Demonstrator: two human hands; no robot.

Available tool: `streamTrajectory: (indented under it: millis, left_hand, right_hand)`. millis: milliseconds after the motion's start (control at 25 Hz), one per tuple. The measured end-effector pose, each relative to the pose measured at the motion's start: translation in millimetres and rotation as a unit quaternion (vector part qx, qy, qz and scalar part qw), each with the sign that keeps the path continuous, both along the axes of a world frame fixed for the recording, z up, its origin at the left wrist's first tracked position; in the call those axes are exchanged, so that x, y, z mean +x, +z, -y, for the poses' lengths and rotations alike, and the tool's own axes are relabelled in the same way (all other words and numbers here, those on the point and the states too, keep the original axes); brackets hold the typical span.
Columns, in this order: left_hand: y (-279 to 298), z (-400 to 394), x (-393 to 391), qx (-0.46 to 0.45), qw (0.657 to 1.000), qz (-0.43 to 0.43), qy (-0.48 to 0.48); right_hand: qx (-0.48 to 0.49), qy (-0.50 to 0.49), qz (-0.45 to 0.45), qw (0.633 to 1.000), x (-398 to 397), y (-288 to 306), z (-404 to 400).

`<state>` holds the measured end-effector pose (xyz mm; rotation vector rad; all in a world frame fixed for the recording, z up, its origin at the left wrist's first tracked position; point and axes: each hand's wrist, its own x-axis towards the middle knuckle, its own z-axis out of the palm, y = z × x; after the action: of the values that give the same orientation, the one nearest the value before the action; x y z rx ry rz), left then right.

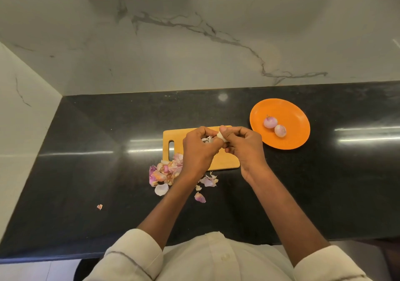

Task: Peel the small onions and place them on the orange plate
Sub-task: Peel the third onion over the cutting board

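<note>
Two cream rolled-up sleeves (134, 252) are showing at the near edge, with forearms reaching over the black polished stone counter (86, 172). Loose pink and white onion skins (164, 172) are lying on the counter just near and left of the light wooden cutting board (225, 161). Over the board, the left hand (199, 148) is curling its grip round a shred of peel, while the right hand (244, 144) is pinching a small pale onion (221, 136). Farther right, the round orange plate (296, 116) is carrying two peeled purple-white onions (275, 125) touching each other.
</note>
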<state>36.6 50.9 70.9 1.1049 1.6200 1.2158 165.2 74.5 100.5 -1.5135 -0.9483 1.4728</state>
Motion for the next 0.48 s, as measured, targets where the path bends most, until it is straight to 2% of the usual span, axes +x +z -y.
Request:
streamTrajectory:
  millis: [80,160,280,360,480]
  left_hand:
    - [-1,-3,1,0.008,0.999,-0.042,0.015]
    - [-1,-6,-1,0.005,0.999,-0.039,0.019]
    - [-4,-8,-1,-0.029,0.995,0.096,-0.024]
    - [-11,-9,5,-0.064,0.979,0.191,-0.039]
    - [-23,-15,18,-0.103,0.962,0.249,-0.040]
  right_hand:
    - [0.010,0.007,0.018,1.000,-3,1,-2]
    - [-0.007,0.004,0.015,1.000,-2,1,-4]
    - [-0.099,-0.045,-0.099,0.989,8,-4,-7]
    - [-0.163,-0.078,-0.212,0.960,19,-11,-7]
    - [-0.203,-0.117,-0.282,0.931,37,-25,-8]
